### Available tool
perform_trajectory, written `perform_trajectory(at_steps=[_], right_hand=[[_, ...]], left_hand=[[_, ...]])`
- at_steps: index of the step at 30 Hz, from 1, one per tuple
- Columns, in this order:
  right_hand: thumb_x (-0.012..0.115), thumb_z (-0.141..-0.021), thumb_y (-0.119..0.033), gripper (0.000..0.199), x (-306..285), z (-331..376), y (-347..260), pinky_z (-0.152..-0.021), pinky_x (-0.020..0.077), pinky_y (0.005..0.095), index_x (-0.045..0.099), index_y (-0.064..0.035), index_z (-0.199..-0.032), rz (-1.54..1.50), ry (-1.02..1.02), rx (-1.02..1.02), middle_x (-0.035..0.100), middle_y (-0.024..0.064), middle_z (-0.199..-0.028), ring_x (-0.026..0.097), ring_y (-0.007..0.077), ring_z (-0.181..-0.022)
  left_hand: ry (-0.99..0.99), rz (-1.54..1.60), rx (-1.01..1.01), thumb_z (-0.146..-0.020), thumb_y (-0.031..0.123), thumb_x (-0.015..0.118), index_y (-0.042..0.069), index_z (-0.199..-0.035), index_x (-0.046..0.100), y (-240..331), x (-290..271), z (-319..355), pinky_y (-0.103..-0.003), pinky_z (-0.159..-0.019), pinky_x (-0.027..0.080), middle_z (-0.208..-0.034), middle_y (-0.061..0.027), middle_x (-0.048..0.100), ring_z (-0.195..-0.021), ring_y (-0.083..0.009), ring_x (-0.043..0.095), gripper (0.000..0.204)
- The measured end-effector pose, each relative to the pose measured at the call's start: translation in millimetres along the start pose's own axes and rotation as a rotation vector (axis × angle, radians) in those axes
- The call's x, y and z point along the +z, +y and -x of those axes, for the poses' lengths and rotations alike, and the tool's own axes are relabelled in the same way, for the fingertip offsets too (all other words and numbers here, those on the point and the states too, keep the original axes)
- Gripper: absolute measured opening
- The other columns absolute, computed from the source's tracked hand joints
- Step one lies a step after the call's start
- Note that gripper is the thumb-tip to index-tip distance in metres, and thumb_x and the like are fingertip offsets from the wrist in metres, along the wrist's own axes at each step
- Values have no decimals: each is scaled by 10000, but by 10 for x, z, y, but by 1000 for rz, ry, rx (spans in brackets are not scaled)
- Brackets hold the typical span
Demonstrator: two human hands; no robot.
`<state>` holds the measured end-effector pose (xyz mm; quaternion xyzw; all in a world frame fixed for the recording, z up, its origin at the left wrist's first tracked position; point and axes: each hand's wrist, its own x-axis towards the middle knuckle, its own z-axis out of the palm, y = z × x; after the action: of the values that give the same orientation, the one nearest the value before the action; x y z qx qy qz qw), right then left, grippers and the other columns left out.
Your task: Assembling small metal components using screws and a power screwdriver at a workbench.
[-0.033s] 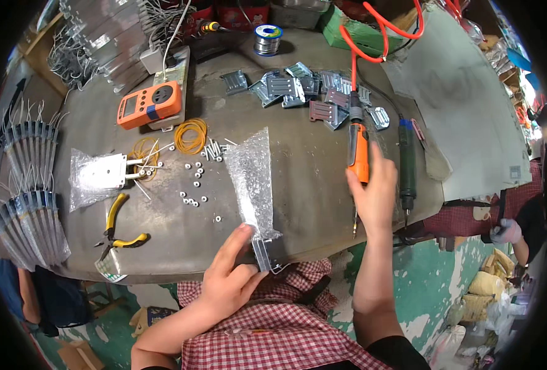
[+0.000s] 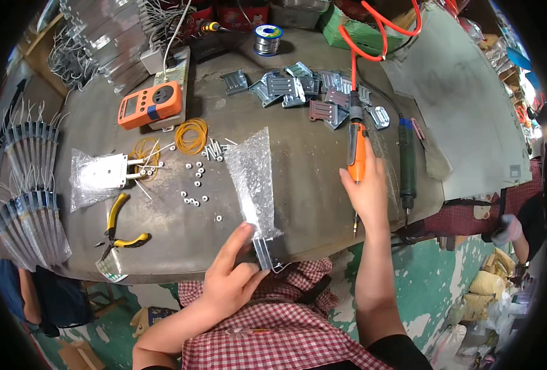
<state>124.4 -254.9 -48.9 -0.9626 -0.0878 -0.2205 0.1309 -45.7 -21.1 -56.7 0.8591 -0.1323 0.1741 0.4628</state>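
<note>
My left hand [image 2: 230, 277] is closed at the table's front edge, its fingers against a narrow grey metal piece [image 2: 263, 253] with a white wire at its near end. A sleeve of clear bubble wrap [image 2: 253, 185] extends from the piece across the table, and my index finger lies along its lower left edge. My right hand [image 2: 371, 191] is open, thumb and fingers apart on either side of the lower end of an orange screwdriver [image 2: 356, 154]. This driver lies on the table, its bit pointing toward me and a red hose at its far end.
Metal brackets [image 2: 285, 86] lie heaped at the back. Small white spacers [image 2: 198, 184], yellow rubber bands [image 2: 191, 135], pliers [image 2: 114, 228] and a wrapped white part [image 2: 100, 172] are at left. A dark green driver [image 2: 407, 160] lies at right. An orange meter [image 2: 150, 103] and solder spool [image 2: 268, 40] stand behind.
My right hand has shifted slightly left and its fingers have come nearer to the orange screwdriver, which stays in place. My left hand and the bubble wrap have hardly moved.
</note>
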Motion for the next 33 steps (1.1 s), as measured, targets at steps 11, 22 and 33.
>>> perform_trajectory(at_steps=[11,22,33], right_hand=[[613,-758,-119,738,-157,554,-68,-958,363,521,235,-120,-1393,-2238,-399,565,554,128,-1044,534,267,-970],[609,-825,-256,372,-34,787,-238,-959,318,455,459,-163,-1152,-2640,-103,599,537,22,-890,500,164,-922],[617,-815,-246,381,-50,775,-311,-945,330,449,451,-171,-1150,-2556,-76,609,544,20,-880,502,169,-904]], left_hand=[[-10,-39,3,-689,61,732,5,-696,514,26,-56,-49,-323,-762,540,-1282,-292,402,-990,-331,592,225],[-85,23,-67,-664,37,738,20,-713,526,-3,-67,-32,-360,-873,457,-1293,-325,381,-1094,-376,536,218],[-111,-44,-35,-658,41,731,27,-674,511,3,-77,-63,-361,-855,474,-1294,-347,358,-1067,-380,552,221]])
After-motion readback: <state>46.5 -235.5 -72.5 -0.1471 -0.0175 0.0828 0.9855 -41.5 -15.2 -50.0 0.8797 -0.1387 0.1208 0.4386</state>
